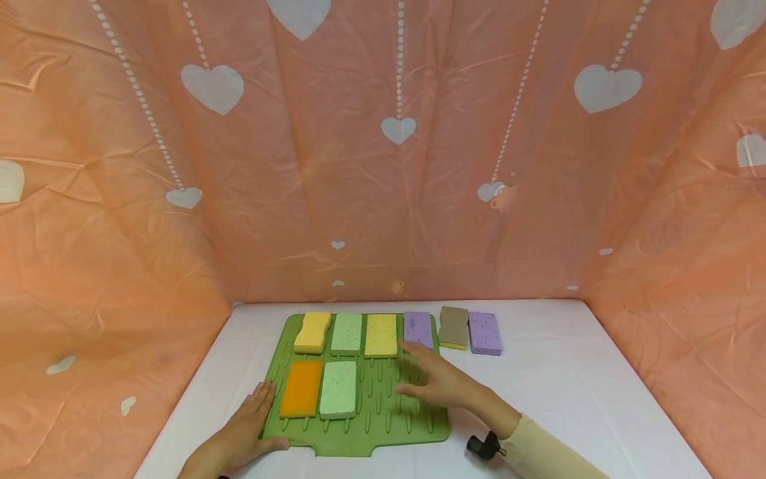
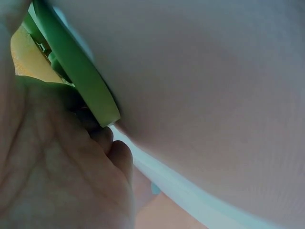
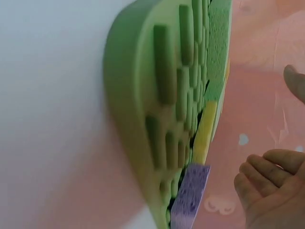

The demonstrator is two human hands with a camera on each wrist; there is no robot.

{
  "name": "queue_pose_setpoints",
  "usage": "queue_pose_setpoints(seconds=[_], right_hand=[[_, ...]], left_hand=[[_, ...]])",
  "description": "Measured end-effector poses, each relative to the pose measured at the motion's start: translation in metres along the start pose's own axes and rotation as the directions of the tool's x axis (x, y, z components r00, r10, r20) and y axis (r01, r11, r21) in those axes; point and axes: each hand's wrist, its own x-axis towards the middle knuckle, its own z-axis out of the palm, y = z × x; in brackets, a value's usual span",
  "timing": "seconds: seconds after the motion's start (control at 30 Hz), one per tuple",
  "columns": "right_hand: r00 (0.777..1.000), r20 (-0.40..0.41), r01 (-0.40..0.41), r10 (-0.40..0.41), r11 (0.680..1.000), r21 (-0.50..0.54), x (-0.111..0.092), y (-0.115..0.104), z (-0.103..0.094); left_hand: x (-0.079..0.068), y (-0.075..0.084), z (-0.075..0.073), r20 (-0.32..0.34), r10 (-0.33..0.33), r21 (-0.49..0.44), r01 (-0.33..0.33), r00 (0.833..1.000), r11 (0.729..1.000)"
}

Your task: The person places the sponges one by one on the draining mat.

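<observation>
A green ridged mat [image 1: 407, 429] lies on the table with sponges on it. Along its back row are a wavy-sided yellow sponge [image 1: 312, 332], a light green sponge [image 1: 346, 334], a rectangular yellow sponge [image 1: 381, 336] and a purple sponge [image 1: 417, 327]. In front of them lie an orange sponge [image 1: 301, 389] and another light green sponge [image 1: 338, 390]. My left hand [image 1: 245, 426] rests at the mat's left edge, fingers extended, thumb by the front corner. My right hand [image 1: 439, 379] hovers over the mat's right part, empty, thumb and fingers spread, near the purple sponge.
Right of the mat, a grey-brown sponge with a yellow underside [image 1: 453, 326] and a second purple sponge [image 1: 485, 332] lie on the white table [image 1: 556, 379]. An orange curtain with pale hearts [image 1: 359, 199] encloses the back and sides. A small black device [image 1: 483, 446] sits by my right sleeve.
</observation>
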Motion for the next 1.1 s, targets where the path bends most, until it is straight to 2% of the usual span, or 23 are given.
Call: queue_pose_setpoints(seconds=[0.27,0.5,0.7,0.8,1.0,1.1], right_hand=[[0.998,-0.056,0.017,-0.019,0.999,-0.045,-0.014,0.013,-0.020],[0.995,-0.099,0.012,-0.020,0.996,-0.084,-0.027,0.030,-0.037],[0.989,-0.142,-0.046,0.035,0.996,-0.077,-0.036,0.043,-0.050],[0.986,-0.161,-0.045,0.032,0.996,-0.074,-0.039,0.050,-0.056],[0.975,-0.218,-0.059,0.036,0.993,-0.100,-0.043,0.063,-0.069],[0.970,-0.243,-0.060,0.031,0.992,-0.112,-0.045,0.070,-0.075]], left_hand=[[-0.001,0.002,-0.001,0.000,-0.001,-0.014,0.001,1.000,1.000],[-0.002,0.002,-0.001,-0.027,0.030,-0.013,-0.031,0.999,0.999],[-0.002,0.003,-0.001,-0.003,0.003,-0.022,-0.003,1.000,1.000],[-0.002,0.003,-0.002,0.014,-0.014,-0.031,0.015,1.000,0.999],[-0.004,0.006,-0.003,0.033,0.000,-0.095,0.003,0.999,0.995],[-0.003,0.005,-0.002,0.031,-0.007,-0.066,0.009,0.999,0.998]])
